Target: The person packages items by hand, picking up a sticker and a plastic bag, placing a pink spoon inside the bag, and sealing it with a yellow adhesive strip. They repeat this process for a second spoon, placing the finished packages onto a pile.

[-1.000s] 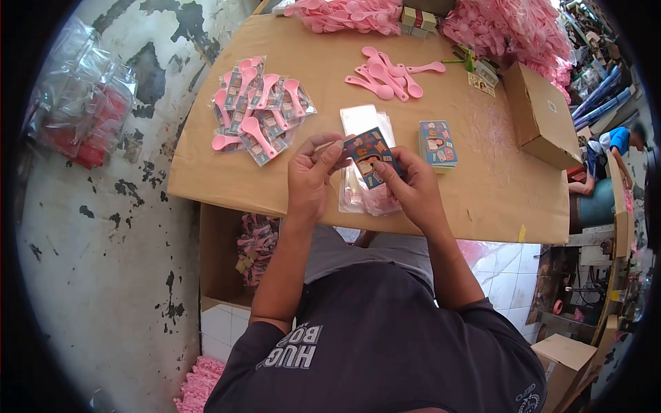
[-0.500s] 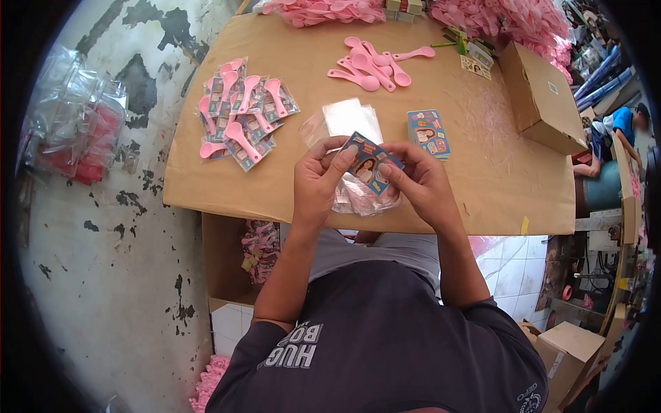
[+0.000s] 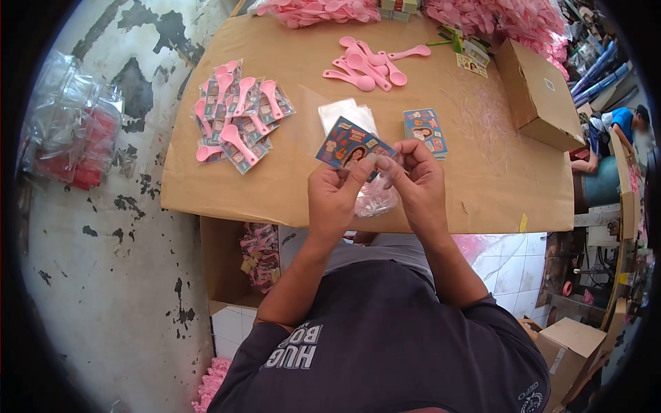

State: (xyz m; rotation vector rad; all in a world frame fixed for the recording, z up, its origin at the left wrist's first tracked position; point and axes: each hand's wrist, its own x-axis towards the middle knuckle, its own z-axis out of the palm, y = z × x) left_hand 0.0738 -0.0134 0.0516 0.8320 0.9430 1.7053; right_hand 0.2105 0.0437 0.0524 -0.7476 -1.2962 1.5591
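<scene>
A blue printed card [image 3: 348, 142] is held tilted above the table's near edge. My left hand [image 3: 334, 199] is closed on its lower edge, the thumb across its face. My right hand [image 3: 420, 184] pinches the card's right end, the fingertips of both hands nearly meeting there. Crumpled clear plastic [image 3: 375, 198] lies just below the hands. Behind the card rests a stack of clear plastic bags [image 3: 339, 113], partly covered by it. A stack of the same blue cards [image 3: 425, 131] lies beyond my right hand.
Loose pink spoons [image 3: 365, 65] lie at the table's far middle. Bagged cards with pink spoons [image 3: 237, 113] are heaped on the left. A cardboard box [image 3: 540, 96] stands at the right, with heaps of pink spoons [image 3: 496, 24] behind. Another person [image 3: 615, 131] is at far right.
The card has turned flatter and moved slightly left, showing more of its printed face. My right hand has shifted from its upper side to its right end.
</scene>
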